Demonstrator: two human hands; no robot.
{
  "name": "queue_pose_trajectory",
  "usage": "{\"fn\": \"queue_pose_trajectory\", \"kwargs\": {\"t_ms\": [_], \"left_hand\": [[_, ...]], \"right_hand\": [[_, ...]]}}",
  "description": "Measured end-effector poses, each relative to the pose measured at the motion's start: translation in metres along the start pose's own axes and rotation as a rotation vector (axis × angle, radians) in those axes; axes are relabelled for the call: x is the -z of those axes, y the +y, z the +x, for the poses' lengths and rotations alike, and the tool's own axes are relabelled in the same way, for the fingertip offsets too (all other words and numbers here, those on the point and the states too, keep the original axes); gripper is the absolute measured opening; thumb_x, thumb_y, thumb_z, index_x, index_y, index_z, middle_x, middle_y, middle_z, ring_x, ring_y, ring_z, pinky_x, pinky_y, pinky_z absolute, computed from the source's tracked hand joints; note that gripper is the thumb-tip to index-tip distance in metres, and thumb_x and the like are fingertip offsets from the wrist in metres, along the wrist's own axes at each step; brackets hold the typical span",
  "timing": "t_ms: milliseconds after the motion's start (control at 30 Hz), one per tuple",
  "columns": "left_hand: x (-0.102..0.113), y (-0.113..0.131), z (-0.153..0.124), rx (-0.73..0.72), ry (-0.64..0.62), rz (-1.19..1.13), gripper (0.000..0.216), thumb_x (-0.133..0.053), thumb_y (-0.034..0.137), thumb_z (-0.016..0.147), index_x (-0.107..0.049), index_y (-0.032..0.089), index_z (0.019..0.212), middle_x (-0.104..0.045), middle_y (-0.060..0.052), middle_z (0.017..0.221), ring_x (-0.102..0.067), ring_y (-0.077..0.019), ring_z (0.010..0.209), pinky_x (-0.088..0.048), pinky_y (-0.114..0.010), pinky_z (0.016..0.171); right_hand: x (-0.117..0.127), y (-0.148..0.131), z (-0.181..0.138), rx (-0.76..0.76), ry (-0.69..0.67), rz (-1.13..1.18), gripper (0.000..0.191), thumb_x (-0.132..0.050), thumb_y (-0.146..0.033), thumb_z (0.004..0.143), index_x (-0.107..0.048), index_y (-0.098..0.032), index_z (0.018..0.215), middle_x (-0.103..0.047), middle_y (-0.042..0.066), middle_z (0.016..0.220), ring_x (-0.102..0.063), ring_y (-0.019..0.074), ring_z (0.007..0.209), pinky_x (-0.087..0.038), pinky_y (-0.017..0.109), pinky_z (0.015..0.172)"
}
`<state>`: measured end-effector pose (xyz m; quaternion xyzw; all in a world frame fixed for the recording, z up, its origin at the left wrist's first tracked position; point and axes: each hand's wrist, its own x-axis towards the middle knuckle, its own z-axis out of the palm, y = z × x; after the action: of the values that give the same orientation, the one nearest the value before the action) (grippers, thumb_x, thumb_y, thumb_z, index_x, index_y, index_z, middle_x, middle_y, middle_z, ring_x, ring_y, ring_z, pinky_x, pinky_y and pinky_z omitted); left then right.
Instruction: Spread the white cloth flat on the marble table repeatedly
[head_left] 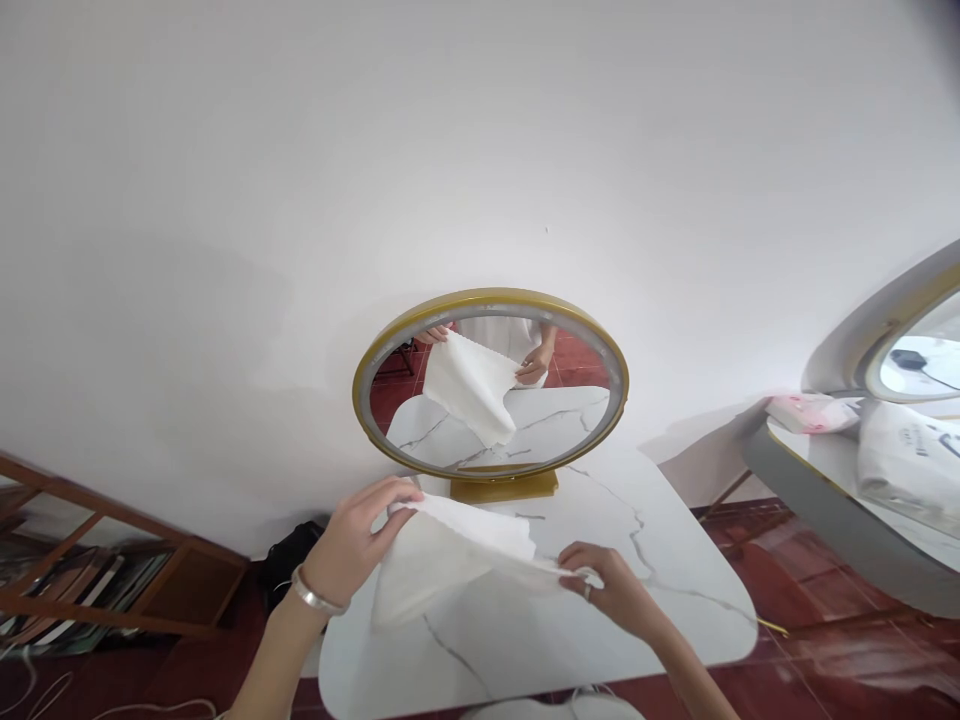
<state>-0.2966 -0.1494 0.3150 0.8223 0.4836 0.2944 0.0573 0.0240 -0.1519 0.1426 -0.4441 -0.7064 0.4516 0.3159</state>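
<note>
I hold a white cloth [442,555] stretched between both hands above a white marble-patterned table [675,590]. My left hand [352,540], with a silver bracelet on the wrist, pinches the cloth's upper left corner. My right hand [607,585], wearing a ring, pinches the right edge lower down. A loose part of the cloth hangs toward the tabletop. Behind the cloth stands a round gold-framed mirror [491,385] on a gold base, which reflects the cloth and both hands.
A white wall rises behind the table. A wooden shelf [105,590] with books sits low at the left, a black bag [289,560] beside it. At the right, a second table [825,490] carries another mirror, a pink pack and a white bag. The floor is red tile.
</note>
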Motion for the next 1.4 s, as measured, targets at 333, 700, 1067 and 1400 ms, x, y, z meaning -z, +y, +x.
{"fn": "queue_pose_trajectory", "kwargs": {"t_ms": [333, 700, 1067, 1400], "left_hand": [[0.006, -0.009, -0.013, 0.094, -0.236, -0.111, 0.022, -0.051, 0.032, 0.088, -0.070, 0.025, 0.078, -0.073, 0.001, 0.085, -0.068, -0.0141, 0.074, -0.055, -0.022, 0.071], [0.037, 0.059, 0.160, -0.253, 0.469, 0.393, 0.037, -0.033, 0.011, 0.091, -0.068, 0.021, 0.085, -0.063, -0.004, 0.100, -0.054, -0.0192, 0.103, -0.045, -0.035, 0.089], [-0.108, 0.121, 0.267, -0.374, 0.073, 0.811, 0.039, -0.042, 0.033, 0.095, -0.063, 0.003, 0.110, -0.049, -0.020, 0.129, -0.042, -0.0293, 0.120, -0.033, -0.040, 0.096], [-0.136, 0.103, 0.264, -0.706, 0.091, 0.699, 0.026, -0.041, 0.007, 0.091, -0.065, 0.016, 0.088, -0.068, -0.003, 0.090, -0.056, -0.0217, 0.105, -0.036, -0.037, 0.095]], "right_hand": [[0.100, -0.043, -0.019, -0.048, 0.155, -0.031, 0.032, -0.059, -0.050, 0.081, -0.069, -0.020, 0.078, -0.068, 0.009, 0.096, -0.061, 0.0203, 0.090, -0.050, 0.029, 0.078], [0.150, -0.107, 0.042, 0.289, 1.130, -0.083, 0.023, -0.071, -0.042, 0.071, -0.062, -0.021, 0.078, -0.059, 0.000, 0.073, -0.050, 0.0122, 0.063, -0.044, 0.025, 0.059], [0.119, -0.001, 0.118, -0.114, 1.285, 0.169, 0.053, -0.055, -0.044, 0.079, -0.043, -0.016, 0.123, -0.055, 0.013, 0.113, -0.064, 0.0184, 0.078, -0.050, 0.031, 0.071], [0.086, 0.015, 0.136, 0.056, 1.097, 0.059, 0.058, -0.037, -0.056, 0.090, -0.042, -0.020, 0.135, -0.048, 0.014, 0.136, -0.044, 0.0299, 0.125, -0.036, 0.050, 0.101]]}}
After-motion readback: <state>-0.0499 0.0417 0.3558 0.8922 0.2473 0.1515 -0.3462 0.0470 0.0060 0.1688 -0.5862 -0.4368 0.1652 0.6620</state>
